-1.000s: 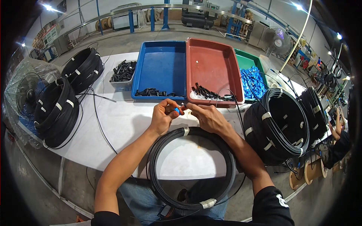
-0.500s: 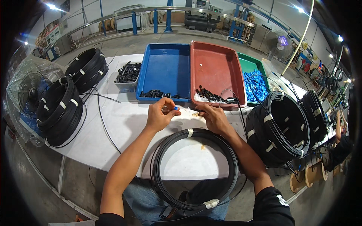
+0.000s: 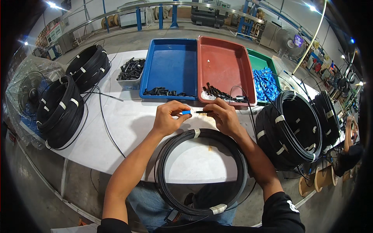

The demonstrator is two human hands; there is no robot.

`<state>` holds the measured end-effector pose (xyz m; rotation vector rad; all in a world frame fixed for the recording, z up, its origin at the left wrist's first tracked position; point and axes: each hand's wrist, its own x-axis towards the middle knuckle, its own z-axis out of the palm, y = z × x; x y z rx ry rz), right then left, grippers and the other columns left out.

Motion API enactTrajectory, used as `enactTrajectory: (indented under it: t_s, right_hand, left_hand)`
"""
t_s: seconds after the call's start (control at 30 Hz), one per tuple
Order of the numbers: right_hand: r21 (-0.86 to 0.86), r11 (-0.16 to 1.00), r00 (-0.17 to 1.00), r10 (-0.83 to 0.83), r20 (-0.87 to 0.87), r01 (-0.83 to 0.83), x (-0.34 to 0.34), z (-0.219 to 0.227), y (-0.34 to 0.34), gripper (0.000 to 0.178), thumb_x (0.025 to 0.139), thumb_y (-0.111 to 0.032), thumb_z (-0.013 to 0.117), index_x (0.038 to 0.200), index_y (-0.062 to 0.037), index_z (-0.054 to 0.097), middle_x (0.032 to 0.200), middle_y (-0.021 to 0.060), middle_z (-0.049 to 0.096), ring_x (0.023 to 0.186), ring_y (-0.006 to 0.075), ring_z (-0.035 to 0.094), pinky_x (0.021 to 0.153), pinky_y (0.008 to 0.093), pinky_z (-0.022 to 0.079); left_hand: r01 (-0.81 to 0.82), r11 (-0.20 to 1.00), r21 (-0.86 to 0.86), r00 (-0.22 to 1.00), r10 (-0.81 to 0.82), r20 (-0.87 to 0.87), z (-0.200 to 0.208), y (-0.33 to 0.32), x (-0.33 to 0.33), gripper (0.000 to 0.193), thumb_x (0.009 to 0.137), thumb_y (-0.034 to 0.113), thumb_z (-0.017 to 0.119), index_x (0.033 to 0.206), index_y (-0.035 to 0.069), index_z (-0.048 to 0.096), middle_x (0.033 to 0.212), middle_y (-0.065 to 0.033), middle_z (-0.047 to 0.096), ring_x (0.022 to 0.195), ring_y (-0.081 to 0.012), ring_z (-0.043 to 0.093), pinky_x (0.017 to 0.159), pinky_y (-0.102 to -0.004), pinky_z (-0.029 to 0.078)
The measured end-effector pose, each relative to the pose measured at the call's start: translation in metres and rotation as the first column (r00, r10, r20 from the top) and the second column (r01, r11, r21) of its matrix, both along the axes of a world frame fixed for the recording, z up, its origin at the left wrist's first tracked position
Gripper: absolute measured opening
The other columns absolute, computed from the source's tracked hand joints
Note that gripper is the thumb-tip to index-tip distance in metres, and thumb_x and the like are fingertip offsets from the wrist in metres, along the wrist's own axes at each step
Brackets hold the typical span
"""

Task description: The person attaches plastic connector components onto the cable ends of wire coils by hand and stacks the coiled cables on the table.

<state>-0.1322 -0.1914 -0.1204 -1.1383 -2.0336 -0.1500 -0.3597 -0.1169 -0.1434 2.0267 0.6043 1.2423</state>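
- Small blue oblong plastic connector: near twelve o'clock from the round black cable coil.
- Left hand: pinching it.
- Right hand: pinching a slim black rod-shaped piece, at the connector's three o'clock.

black short-sleeved top from what I can see remotely, left sleeve plain black, right sleeve with a chunky white mark I can't really make out, left hand and right hand both bare, forearms too, kinda faded blue jeans
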Motion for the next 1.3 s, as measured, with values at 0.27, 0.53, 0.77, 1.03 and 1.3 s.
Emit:
enactTrajectory:
  t_s: [0.27, 0.53, 0.77, 1.03, 1.3]
  right_hand:
    - [-0.023, 0.999, 0.999, 0.026, -0.042, -0.027, -0.002, 0.000, -0.001, 0.021, 0.080, 0.002, 0.070, 0.099, -0.0066, 0.067, 0.092, 0.0075, 0.065, 0.076, 0.0286, 0.067, 0.062, 0.0376, 0.053]
    - [-0.030, 0.999, 0.998, 0.033, -0.062, -0.035, -0.002, -0.001, -0.002, 0.020, 0.079, 0.002, 0.071, 0.096, -0.0057, 0.065, 0.091, 0.0075, 0.066, 0.076, 0.0285, 0.068, 0.063, 0.0374, 0.054]
    - [-0.023, 0.998, 0.997, 0.050, -0.066, -0.052, -0.002, -0.004, 0.000, 0.021, 0.077, 0.003, 0.072, 0.095, -0.0048, 0.064, 0.090, 0.0074, 0.066, 0.074, 0.0284, 0.068, 0.062, 0.0374, 0.053]
    - [-0.045, 0.997, 0.995, 0.051, -0.087, -0.055, -0.004, -0.002, 0.000, 0.019, 0.077, 0.003, 0.072, 0.094, -0.0042, 0.066, 0.090, 0.0085, 0.067, 0.075, 0.0286, 0.068, 0.063, 0.0371, 0.054]
    - [-0.093, 0.986, 0.982, 0.122, -0.142, -0.136, -0.007, -0.002, 0.004, 0.017, 0.078, 0.002, 0.073, 0.093, -0.0017, 0.066, 0.089, 0.0120, 0.068, 0.079, 0.0312, 0.068, 0.066, 0.0389, 0.054]
  left_hand:
    - [-0.022, 0.999, 0.025, 0.999, 0.021, 0.030, -0.004, 0.001, 0.001, 0.018, 0.075, -0.001, 0.080, 0.092, 0.004, 0.074, 0.093, -0.0069, 0.073, 0.080, -0.0140, 0.071, 0.069, -0.0256, 0.059]
    - [0.010, 1.000, 0.021, 0.999, -0.010, 0.030, -0.004, -0.001, 0.002, 0.018, 0.075, 0.000, 0.080, 0.091, 0.002, 0.074, 0.094, -0.0073, 0.072, 0.081, -0.0140, 0.071, 0.067, -0.0251, 0.059]
    - [0.026, 0.999, 0.033, 1.000, -0.026, 0.007, -0.002, -0.002, 0.002, 0.018, 0.075, 0.000, 0.080, 0.091, 0.002, 0.074, 0.093, -0.0082, 0.072, 0.081, -0.0144, 0.071, 0.066, -0.0249, 0.059]
    - [0.031, 1.000, 0.000, 0.999, -0.031, -0.018, -0.005, -0.004, 0.006, 0.018, 0.074, -0.001, 0.081, 0.090, 0.001, 0.073, 0.088, -0.0086, 0.071, 0.073, -0.0149, 0.072, 0.067, -0.0255, 0.057]
    - [0.025, 1.000, -0.013, 0.998, -0.025, -0.063, -0.005, -0.007, 0.016, 0.021, 0.072, -0.003, 0.081, 0.091, -0.001, 0.073, 0.091, -0.0107, 0.073, 0.075, -0.0170, 0.073, 0.069, -0.0266, 0.058]
